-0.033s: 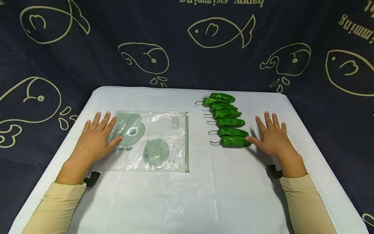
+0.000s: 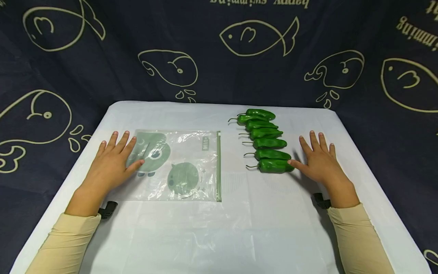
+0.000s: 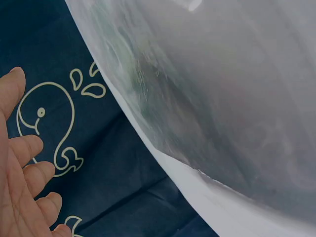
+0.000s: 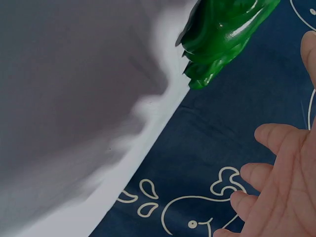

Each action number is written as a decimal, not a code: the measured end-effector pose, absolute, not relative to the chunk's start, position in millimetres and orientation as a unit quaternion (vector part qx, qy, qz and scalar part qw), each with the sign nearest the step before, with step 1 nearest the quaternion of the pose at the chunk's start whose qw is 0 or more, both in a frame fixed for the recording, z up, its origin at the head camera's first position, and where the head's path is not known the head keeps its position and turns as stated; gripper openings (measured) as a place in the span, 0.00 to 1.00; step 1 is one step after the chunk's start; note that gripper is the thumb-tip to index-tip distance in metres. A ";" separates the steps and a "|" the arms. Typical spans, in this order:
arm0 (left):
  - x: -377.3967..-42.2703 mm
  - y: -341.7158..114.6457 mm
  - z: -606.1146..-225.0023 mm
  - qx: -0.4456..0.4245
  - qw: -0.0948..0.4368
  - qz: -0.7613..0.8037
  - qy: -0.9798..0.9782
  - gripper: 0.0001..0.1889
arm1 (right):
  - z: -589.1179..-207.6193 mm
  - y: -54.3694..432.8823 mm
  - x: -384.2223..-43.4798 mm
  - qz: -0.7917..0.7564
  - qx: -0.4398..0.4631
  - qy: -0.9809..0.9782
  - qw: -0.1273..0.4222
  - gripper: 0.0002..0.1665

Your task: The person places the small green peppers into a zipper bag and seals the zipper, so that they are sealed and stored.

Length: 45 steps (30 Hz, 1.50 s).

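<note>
A clear zip bag (image 2: 178, 152) with green cartoon prints lies flat on the white-covered table, its green zip edge (image 2: 219, 167) facing right. My left hand (image 2: 111, 165) is spread over the bag's left side and covers part of it; the left wrist view shows its fingers holding nothing. To the right of the bag, several green peppers (image 2: 269, 143) lie in a column, stems pointing left. My right hand (image 2: 319, 161) is spread to their right, its thumb overlapping the tip of the nearest pepper (image 2: 273, 166) in the head view. In the right wrist view, the peppers (image 4: 222, 34) appear apart from that hand.
The white tablecloth (image 2: 191, 236) shows in front of the bag and peppers. Behind the table's far edge hangs a dark blue cloth (image 2: 212, 80) printed with fish and whales. Each wrist carries a black camera mount, on the left (image 2: 108, 209) and right (image 2: 321, 201).
</note>
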<state>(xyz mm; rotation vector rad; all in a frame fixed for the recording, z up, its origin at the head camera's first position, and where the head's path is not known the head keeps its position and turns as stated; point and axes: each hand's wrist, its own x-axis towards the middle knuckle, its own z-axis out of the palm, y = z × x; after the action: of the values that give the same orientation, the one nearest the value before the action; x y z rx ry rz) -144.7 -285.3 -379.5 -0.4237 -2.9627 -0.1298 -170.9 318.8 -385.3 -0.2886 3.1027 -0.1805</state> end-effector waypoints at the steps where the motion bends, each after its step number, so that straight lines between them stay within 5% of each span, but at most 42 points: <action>1: -144.5 -285.1 -379.5 -0.142 0.073 -0.043 -0.986 0.42 | -385.2 318.8 -170.8 -0.058 -0.092 0.994 0.010 0.61; 13: -142.8 -282.0 -379.9 -0.144 0.072 -0.053 -0.985 0.42 | -383.0 314.7 -168.9 -0.065 -0.100 0.993 0.003 0.61; 24: -135.4 -265.2 -378.2 -0.166 0.010 -0.123 -0.978 0.43 | -377.7 291.7 -172.1 -0.063 -0.132 0.989 0.010 0.60; 45: -161.2 -230.9 -382.8 -0.302 -0.023 -0.041 -0.952 0.38 | -376.8 250.2 -185.5 -0.068 -0.194 0.978 0.024 0.56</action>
<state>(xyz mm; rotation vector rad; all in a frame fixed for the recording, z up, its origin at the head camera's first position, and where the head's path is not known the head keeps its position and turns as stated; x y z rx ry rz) -161.2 -230.9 -382.8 -0.9623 -3.0351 -0.1322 -185.5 250.2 -376.8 -0.6015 3.0280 -0.2107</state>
